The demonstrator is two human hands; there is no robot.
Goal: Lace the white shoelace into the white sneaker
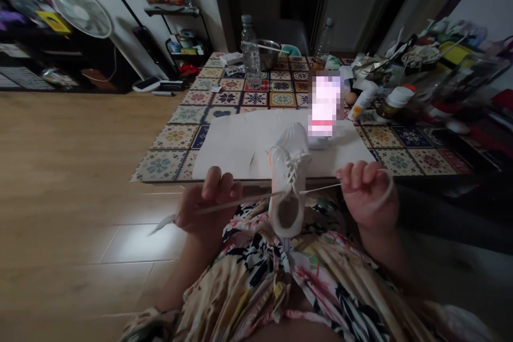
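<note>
The left hand pinches a white lace, and the right hand grips its other end, looped round the fingers. The lace runs through a white sneaker, held toe-up over the lap, just off the near edge of the patterned counter. On the counter lie white paper, a water bottle and a steel bowl. A fan stands beyond the wooden floor.

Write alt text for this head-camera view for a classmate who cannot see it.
A person's left hand and right hand hold the two ends of a white lace threaded through a white sneaker on their floral-print lap. Beyond lies a white sheet on a tile-patterned table.
</note>
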